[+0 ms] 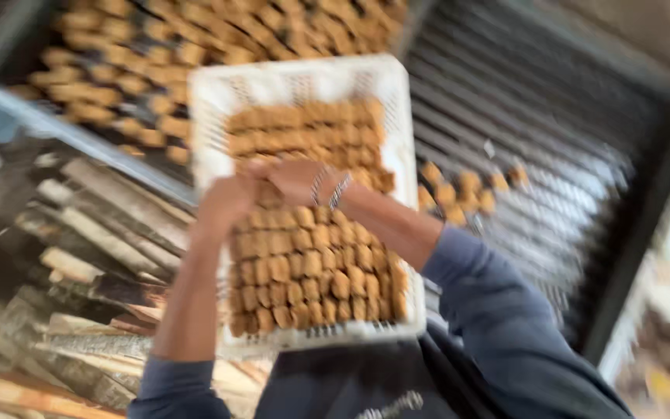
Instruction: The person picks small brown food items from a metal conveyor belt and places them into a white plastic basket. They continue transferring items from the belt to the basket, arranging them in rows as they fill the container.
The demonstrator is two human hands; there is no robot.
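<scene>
Two hands meet over a white perforated plastic crate packed with rows of small tan biscuit-like pieces. Far left: split firewood stacked on the ground, blurred. Left hand curls at the crate's left edge; blur hides whether it grips the rim or a piece. Right hand, bangles at wrist, lies across the pieces mid-crate, fingers bent; hold uncertain. Above left, a dark tray full of similar pieces. Right: a dark slatted rack with a few loose pieces. Blue sleeves at both arms.
</scene>
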